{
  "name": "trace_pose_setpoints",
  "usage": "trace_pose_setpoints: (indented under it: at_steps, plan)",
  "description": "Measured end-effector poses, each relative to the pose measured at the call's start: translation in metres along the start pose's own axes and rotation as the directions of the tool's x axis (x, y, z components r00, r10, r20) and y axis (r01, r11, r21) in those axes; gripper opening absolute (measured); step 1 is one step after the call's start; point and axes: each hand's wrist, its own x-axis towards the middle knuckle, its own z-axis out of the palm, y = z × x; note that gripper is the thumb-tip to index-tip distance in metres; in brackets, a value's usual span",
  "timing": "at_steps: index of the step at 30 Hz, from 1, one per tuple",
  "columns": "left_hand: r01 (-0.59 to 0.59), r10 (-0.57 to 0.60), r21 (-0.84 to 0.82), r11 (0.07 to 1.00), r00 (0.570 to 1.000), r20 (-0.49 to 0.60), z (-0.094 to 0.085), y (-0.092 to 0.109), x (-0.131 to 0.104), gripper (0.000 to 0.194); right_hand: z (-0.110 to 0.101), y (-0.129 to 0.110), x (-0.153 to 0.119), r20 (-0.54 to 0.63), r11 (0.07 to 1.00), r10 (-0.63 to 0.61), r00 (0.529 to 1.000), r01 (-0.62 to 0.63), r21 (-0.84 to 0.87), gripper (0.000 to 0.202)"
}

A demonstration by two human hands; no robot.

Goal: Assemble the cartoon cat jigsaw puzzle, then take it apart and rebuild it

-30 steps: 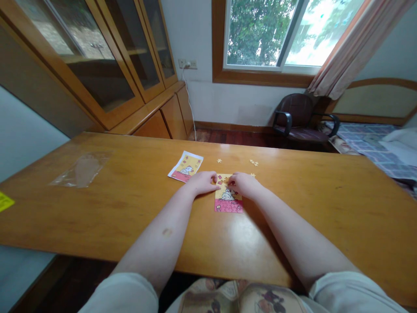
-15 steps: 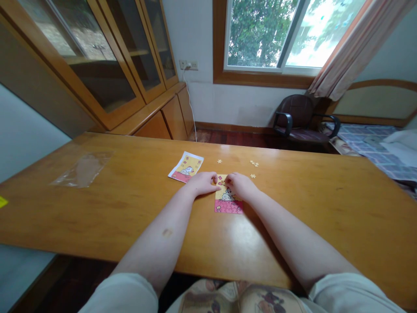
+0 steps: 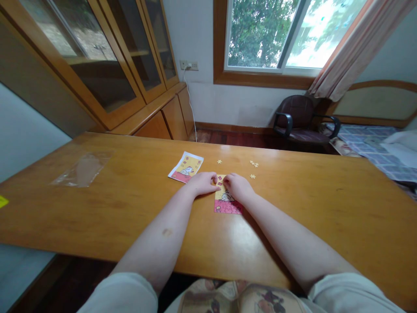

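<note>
A yellow and pink jigsaw puzzle [image 3: 228,208] with a white cartoon animal lies on the table, mostly assembled. At its upper left edge rests my left hand [image 3: 204,182], thumb and fingers apart with a gap between them. My right hand [image 3: 240,188] covers the puzzle's upper right part, its fingertips drawn together on the yellow area. Whatever those fingertips may hold is hidden. Beyond the puzzle lie loose puzzle pieces: one piece [image 3: 219,161] behind it, a small cluster [image 3: 254,164] farther right, and a single piece [image 3: 253,176] near my right hand.
A reference picture [image 3: 188,166] with the same design lies left of the puzzle, partly behind my left hand. A clear plastic bag [image 3: 83,170] is at the table's left. Past the wooden table [image 3: 309,217] stand a cabinet [image 3: 153,106], an office chair [image 3: 296,117] and a bed [image 3: 368,145].
My right hand has shifted slightly left over the puzzle, showing a little less of its right side. My left hand stays in place.
</note>
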Motion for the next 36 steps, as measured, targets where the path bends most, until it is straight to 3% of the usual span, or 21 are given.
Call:
trace_pose_setpoints:
  at_steps: [11, 17, 25, 36]
  plan:
    - [-0.004, 0.002, -0.049, 0.999, 0.999, -0.046, -0.003, 0.003, -0.005, 0.021, -0.012, 0.003, -0.003, -0.052, 0.999, 0.014, 0.999, -0.016, -0.031, 0.026]
    - [-0.038, 0.037, -0.046, 0.998, 0.999, -0.026, -0.004, 0.004, -0.006, 0.032, -0.021, 0.007, -0.003, 0.043, 0.998, 0.006, 0.999, -0.003, -0.060, 0.030]
    - [-0.035, 0.036, -0.055, 0.998, 0.999, 0.020, -0.002, 0.000, -0.004, 0.035, -0.021, 0.003, -0.005, 0.087, 0.996, -0.054, 0.995, 0.060, -0.071, 0.031]
    - [0.002, -0.002, 0.006, 1.000, 1.000, -0.031, -0.002, 0.012, -0.003, 0.029, -0.014, 0.003, -0.001, 0.119, 1.000, 0.026, 0.993, -0.024, -0.013, 0.030]
